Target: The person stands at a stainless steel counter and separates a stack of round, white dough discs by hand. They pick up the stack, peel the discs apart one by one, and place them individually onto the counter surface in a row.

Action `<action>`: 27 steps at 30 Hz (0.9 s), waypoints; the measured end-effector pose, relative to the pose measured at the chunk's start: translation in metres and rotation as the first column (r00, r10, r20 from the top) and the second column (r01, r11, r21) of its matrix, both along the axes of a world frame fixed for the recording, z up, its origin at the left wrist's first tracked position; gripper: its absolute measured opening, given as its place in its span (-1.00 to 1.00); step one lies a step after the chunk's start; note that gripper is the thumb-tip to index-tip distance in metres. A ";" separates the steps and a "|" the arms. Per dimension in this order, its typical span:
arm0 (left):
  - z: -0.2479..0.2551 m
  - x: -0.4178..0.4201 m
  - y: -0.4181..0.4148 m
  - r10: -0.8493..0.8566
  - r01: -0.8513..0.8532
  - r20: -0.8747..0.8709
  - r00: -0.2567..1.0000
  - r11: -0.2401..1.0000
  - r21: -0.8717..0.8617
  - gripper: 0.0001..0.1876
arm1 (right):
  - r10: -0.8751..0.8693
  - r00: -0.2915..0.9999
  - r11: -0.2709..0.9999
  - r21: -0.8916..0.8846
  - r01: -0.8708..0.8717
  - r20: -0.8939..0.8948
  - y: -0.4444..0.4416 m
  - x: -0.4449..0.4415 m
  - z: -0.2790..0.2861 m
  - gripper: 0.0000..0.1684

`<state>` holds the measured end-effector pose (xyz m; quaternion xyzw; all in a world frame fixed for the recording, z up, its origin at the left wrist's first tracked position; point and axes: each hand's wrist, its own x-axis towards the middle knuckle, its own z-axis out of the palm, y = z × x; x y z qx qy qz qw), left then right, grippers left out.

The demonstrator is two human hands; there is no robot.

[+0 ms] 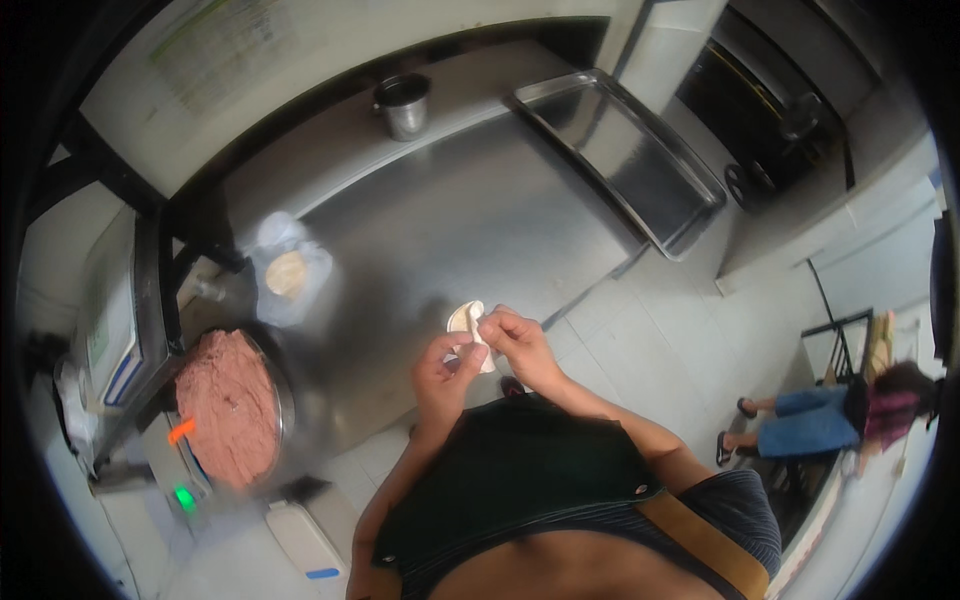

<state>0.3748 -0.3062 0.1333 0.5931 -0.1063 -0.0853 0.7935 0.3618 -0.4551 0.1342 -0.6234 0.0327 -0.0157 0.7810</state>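
Both hands meet in front of the dark apron, above the near edge of a stainless steel table (450, 217). Between them is a pale, thin dough wrapper (460, 319), partly folded over at its right side. My left hand (444, 375) pinches its lower part between thumb and fingers. The folded edge is in the fingertips of my right hand (521, 343). Whether any filling lies inside the wrapper I cannot tell. To the left, round dough wrappers (286, 274) rest on a clear plastic bag (311, 262). Pink minced meat (229, 412) is heaped in a metal bowl (282, 405).
An orange handle (181, 430) sticks out by the meat. A steel mug (405, 112) stands at the table's back, and a metal tray (622, 165) lies at the right. A black rack (161, 262) borders the left. Another person (817, 420) is farther off at right.
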 end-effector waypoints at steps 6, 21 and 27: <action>-0.005 -0.007 -0.037 0.189 -0.186 -0.013 0.982 0.975 0.120 -0.90 | 0.202 0.979 0.979 -0.019 -0.202 0.004 -0.041 0.012 -0.003 -0.72; -0.015 -0.033 -0.033 0.540 -0.532 -0.182 0.822 0.842 0.095 -0.87 | 0.473 0.876 0.881 -0.054 -0.470 0.090 -0.026 0.033 -0.004 -0.95; -0.026 -0.055 0.016 0.622 -0.566 -0.251 0.742 0.781 0.263 -0.86 | 0.751 0.660 0.660 -0.047 -0.750 0.021 0.009 0.055 -0.017 -0.96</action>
